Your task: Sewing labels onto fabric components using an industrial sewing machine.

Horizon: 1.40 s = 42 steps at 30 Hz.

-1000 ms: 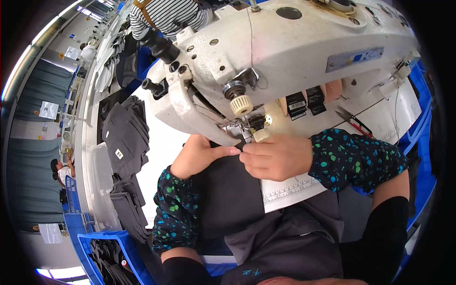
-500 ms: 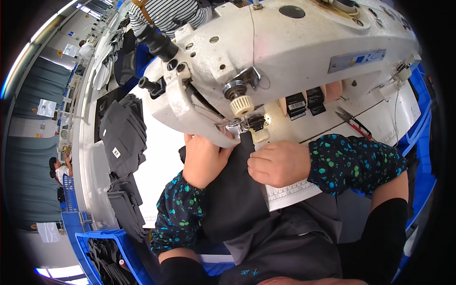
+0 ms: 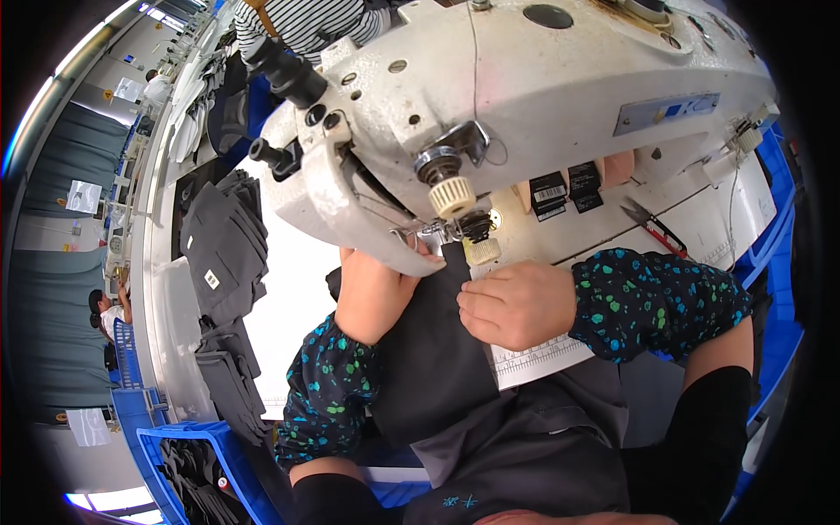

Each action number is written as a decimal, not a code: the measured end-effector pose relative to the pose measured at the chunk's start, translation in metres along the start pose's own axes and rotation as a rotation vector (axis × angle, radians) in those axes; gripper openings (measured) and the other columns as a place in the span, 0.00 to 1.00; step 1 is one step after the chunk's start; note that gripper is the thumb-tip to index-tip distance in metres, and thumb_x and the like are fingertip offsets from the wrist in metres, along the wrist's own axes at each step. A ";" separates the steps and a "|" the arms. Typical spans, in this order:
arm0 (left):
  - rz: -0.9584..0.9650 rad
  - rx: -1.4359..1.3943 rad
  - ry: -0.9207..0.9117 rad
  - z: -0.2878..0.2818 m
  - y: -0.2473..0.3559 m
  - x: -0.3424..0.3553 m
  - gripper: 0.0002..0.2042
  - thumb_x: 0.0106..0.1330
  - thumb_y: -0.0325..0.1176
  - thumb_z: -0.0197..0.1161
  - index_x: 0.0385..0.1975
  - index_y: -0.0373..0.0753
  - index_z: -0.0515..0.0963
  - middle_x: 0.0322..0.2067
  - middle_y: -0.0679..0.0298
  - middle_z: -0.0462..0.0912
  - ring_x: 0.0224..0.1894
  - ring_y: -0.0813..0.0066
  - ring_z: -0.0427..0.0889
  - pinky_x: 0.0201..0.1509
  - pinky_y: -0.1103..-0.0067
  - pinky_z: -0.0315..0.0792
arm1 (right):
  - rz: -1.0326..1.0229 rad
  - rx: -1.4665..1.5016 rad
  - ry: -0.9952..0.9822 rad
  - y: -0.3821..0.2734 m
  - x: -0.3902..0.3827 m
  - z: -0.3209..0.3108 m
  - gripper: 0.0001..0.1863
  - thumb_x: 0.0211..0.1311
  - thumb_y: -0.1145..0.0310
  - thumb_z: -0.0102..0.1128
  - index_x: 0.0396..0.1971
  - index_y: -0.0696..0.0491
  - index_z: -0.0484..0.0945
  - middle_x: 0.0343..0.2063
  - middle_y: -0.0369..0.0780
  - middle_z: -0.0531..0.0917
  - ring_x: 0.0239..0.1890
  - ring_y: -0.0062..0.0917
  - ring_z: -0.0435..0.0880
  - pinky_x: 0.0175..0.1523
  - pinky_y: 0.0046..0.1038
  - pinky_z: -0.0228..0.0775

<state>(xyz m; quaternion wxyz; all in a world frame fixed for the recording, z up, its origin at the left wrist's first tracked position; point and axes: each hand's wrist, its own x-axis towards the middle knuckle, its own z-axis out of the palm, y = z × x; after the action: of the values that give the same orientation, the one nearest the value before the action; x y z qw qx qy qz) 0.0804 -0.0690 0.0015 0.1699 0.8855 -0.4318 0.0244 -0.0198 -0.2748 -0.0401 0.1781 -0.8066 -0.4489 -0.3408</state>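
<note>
A dark grey fabric piece (image 3: 433,350) runs from my lap up to the needle area of a white sewing machine (image 3: 542,105). My left hand (image 3: 376,293) lies on the fabric's left side close to the presser foot (image 3: 435,236); its fingertips are partly hidden behind the machine's head. On the right edge of the cloth, my right hand (image 3: 521,304) is closed, fingers curled and pinching the fabric edge. Both forearms wear dark sleeve covers with blue and green spots.
Stacked grey fabric pieces (image 3: 223,249) lie left of the machine. Thread snips (image 3: 654,226) with red on the handle and black labels (image 3: 549,194) rest on the right of the bed. A blue crate (image 3: 206,433) of dark pieces stands lower left. Another person in stripes (image 3: 306,31) sits beyond.
The view has shifted very slightly. Both hands stay at nearly the same places on the fabric, which shows hardly any movement.
</note>
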 end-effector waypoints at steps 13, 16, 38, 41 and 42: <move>-0.014 -0.086 0.135 0.007 -0.005 0.009 0.09 0.54 0.30 0.76 0.30 0.34 0.85 0.29 0.54 0.85 0.33 0.54 0.84 0.39 0.68 0.76 | 0.068 0.043 -0.231 0.013 -0.002 -0.011 0.11 0.54 0.70 0.63 0.38 0.57 0.82 0.38 0.39 0.85 0.44 0.28 0.87 0.41 0.26 0.82; 0.042 -0.058 0.186 0.013 -0.013 0.011 0.10 0.54 0.31 0.77 0.30 0.34 0.84 0.30 0.54 0.86 0.33 0.53 0.84 0.39 0.68 0.76 | 0.072 0.044 -0.225 0.016 -0.001 -0.013 0.11 0.54 0.70 0.62 0.38 0.56 0.82 0.39 0.38 0.85 0.44 0.27 0.87 0.40 0.26 0.81; -0.046 0.146 0.189 0.002 0.020 -0.017 0.19 0.56 0.40 0.74 0.45 0.42 0.79 0.50 0.62 0.80 0.53 0.58 0.77 0.64 0.53 0.58 | 0.052 -0.015 -0.152 -0.006 -0.006 -0.012 0.12 0.50 0.67 0.59 0.32 0.58 0.80 0.36 0.42 0.83 0.39 0.30 0.84 0.42 0.29 0.80; 0.066 -0.105 0.016 -0.013 0.059 -0.065 0.29 0.53 0.49 0.75 0.51 0.40 0.76 0.53 0.59 0.79 0.59 0.54 0.76 0.68 0.55 0.57 | -0.005 0.024 -0.156 -0.037 -0.011 -0.023 0.17 0.48 0.65 0.59 0.35 0.61 0.81 0.39 0.47 0.84 0.41 0.35 0.86 0.44 0.30 0.81; 0.077 -0.145 -0.047 -0.015 0.073 -0.084 0.36 0.47 0.57 0.76 0.53 0.40 0.76 0.54 0.59 0.79 0.60 0.54 0.75 0.70 0.53 0.54 | -0.027 0.022 -0.140 -0.046 -0.012 -0.028 0.16 0.48 0.66 0.60 0.34 0.61 0.81 0.37 0.47 0.84 0.41 0.35 0.86 0.44 0.30 0.81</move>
<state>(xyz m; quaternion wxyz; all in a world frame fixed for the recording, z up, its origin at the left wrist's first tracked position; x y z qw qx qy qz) -0.0271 -0.0423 0.0199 0.2222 0.8540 -0.4700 -0.0212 -0.0741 -0.2746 -0.0295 0.1503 -0.8204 -0.4748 -0.2809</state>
